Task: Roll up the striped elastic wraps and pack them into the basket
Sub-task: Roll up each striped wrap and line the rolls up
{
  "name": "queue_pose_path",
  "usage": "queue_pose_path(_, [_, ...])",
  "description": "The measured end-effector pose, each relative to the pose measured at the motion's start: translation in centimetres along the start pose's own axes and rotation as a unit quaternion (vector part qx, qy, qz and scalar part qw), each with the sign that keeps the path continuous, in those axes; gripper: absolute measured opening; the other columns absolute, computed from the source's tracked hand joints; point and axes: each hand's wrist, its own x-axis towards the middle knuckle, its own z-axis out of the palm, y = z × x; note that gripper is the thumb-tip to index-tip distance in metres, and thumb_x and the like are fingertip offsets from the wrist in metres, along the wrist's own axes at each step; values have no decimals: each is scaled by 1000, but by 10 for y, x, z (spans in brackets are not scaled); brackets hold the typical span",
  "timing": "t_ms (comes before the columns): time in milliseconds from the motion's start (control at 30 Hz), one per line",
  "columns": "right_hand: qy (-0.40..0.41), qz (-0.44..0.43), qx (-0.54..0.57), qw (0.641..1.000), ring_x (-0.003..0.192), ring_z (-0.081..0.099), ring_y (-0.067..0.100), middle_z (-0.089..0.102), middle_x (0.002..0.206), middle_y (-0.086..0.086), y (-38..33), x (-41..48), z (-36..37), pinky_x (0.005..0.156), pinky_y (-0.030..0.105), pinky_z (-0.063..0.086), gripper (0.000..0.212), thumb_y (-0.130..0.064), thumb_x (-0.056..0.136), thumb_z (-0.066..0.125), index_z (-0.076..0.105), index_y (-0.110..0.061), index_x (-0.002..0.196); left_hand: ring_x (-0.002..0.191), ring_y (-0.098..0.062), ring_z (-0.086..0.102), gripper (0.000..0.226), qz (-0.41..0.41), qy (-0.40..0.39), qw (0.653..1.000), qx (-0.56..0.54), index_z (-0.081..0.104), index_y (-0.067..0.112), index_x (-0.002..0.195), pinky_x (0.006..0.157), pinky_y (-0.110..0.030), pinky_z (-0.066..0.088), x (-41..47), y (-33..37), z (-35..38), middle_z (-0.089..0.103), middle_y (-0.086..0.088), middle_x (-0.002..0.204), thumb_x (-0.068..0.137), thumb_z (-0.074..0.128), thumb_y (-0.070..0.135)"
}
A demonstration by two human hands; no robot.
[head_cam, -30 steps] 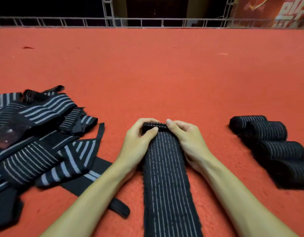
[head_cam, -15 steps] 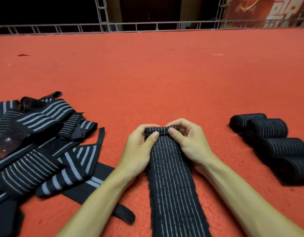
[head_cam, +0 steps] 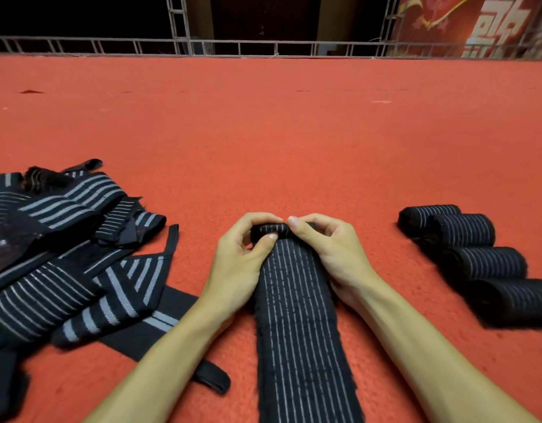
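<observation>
Pinching the far end of a striped wrap (head_cam: 297, 315), the left hand (head_cam: 239, 264) and the right hand (head_cam: 330, 254) sit side by side; fingers curl over the small tight roll (head_cam: 271, 230) and the thumbs press at its near side, so both hands have firm hold of it. I take it the two-handed grip is there to stop the elastic springing loose and to hold the edges square. The rest of the band lies flat on the red carpet (head_cam: 263, 132), running straight back between the forearms, which looks like a way to feed it in without twisting. Off to the person's right, four finished rolls (head_cam: 477, 264) lie in a neat row, each touching the next, ready to be gathered. To the left, a pile of loose wraps (head_cam: 65, 254) waits, tangled and overlapping. No basket is in view from here; by my reckoning the packing is some way off.
</observation>
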Motion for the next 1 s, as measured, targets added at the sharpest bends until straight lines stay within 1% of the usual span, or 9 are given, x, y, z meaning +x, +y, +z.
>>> queue_pose_path(133, [3,-24,-21,999,74,61,10,68,80,5,2,0,-1,68,21,49,15,-14,84,70,70,-2,92,79,0,60,24,-74,-2,997,-37,65,19,102,70,-15,47,0,-2,1,67,7,89,90,56,0])
queue_pose_path(267, [6,-45,-31,998,77,63,8,69,83,2,2,0,-4,70,20,50,8,-7,82,71,70,-9,90,82,-13,62,14,-143,-8,984,-104,66,23,100,75,-31,49,1,-3,2,68,-5,92,86,65,22])
queue_pose_path(367, [-2,-73,-46,996,78,63,7,70,84,0,0,0,-5,71,20,50,14,-1,80,71,69,-13,88,78,-6,62,19,-129,14,988,-85,65,14,100,71,-22,49,1,-1,4,69,2,87,94,54,28])
queue_pose_path(500, [-13,-94,-62,994,70,63,3,70,73,-6,-3,-2,-6,66,17,49,22,6,77,72,69,-15,82,70,-2,63,30,-129,0,989,-67,63,14,96,62,-16,48,0,1,5,67,6,79,89,50,40])
queue_pose_path(667, [-10,-78,-35,996,68,63,7,71,72,-2,-1,-2,-5,64,19,50,22,9,73,73,71,-12,79,72,2,58,15,-115,-9,992,-58,60,10,97,66,-13,46,0,-1,5,63,2,86,96,49,20])
queue_pose_path(767, [-17,-75,-32,997,69,61,5,71,75,-3,-1,-2,-5,66,18,49,22,5,73,75,73,-14,83,76,1,57,13,-97,3,994,-57,59,7,101,68,-11,45,0,1,5,62,2,89,96,48,11])
queue_pose_path(833, [-19,-75,-46,996,72,63,4,71,80,-4,0,-2,-6,68,19,50,21,-2,76,75,73,-15,93,73,1,57,13,-92,12,994,-65,59,6,102,65,-12,46,0,3,4,61,2,88,95,48,7])
queue_pose_path(933, [-3,-57,-56,997,78,63,9,71,86,0,2,0,-4,72,30,50,16,-26,83,71,73,-15,95,75,-7,55,19,-81,16,994,-66,58,14,99,65,-17,47,-1,3,3,60,0,88,94,46,1])
queue_pose_path(1000, [-3,-21,-42,999,71,61,12,69,81,2,3,0,-3,65,32,48,29,-39,83,66,72,-12,91,74,-10,53,22,-78,5,995,-58,57,16,99,62,-19,46,-2,3,3,59,-1,87,93,45,-1])
